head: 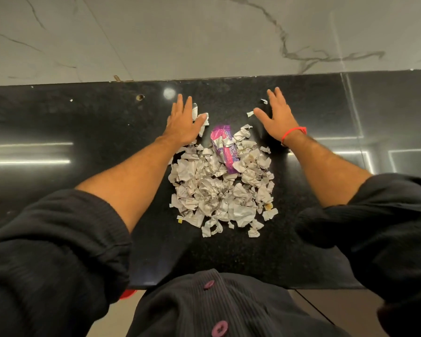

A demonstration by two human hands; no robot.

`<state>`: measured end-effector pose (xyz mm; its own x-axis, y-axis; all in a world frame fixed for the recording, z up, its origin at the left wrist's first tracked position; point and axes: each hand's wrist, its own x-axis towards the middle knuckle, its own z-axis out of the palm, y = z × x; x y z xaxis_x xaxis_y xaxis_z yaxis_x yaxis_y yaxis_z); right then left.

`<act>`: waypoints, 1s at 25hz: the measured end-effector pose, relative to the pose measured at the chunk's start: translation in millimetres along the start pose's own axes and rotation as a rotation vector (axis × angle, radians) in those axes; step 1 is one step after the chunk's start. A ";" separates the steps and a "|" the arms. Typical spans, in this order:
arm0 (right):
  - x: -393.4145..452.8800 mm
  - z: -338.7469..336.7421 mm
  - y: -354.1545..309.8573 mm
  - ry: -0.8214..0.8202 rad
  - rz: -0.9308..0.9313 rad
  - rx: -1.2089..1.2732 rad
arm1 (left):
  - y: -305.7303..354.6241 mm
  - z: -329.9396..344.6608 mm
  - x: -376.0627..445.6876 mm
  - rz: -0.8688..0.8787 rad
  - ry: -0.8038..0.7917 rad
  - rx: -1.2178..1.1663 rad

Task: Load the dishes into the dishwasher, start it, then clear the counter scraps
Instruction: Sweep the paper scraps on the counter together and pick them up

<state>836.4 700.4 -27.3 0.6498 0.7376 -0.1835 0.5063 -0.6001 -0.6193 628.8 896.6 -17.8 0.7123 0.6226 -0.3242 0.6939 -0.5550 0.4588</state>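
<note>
Two flat, empty hands, my left hand [184, 122] and right hand [278, 120], flank the far side of the paper scraps [219, 190] and purple wrapper [223, 148] mid-counter [83, 122]; I rake toward the near edge, palms low, catching strays.

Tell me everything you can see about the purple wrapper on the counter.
The purple wrapper is a crumpled, glossy pink-and-purple packet with a silvery torn patch. It lies flat on the black counter at the far edge of the paper scraps, some overlapping its near end. Neither hand touches it.
</note>
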 end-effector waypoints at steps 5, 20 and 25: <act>-30.5 44.4 -33.1 -0.161 -0.220 -0.090 | 0.6 33.0 -38.2 0.147 -0.005 -0.006; -170.2 51.5 -1.6 0.056 -0.117 0.163 | -27.4 61.1 -162.0 0.130 0.173 -0.236; -159.2 88.8 -46.7 -0.042 -0.226 0.144 | 41.1 109.3 -169.3 0.100 0.234 -0.658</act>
<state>659.0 638.5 -36.9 0.5035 0.8620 -0.0581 0.5478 -0.3705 -0.7501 548.3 708.0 -34.4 0.6766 0.7292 -0.1020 0.3656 -0.2125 0.9062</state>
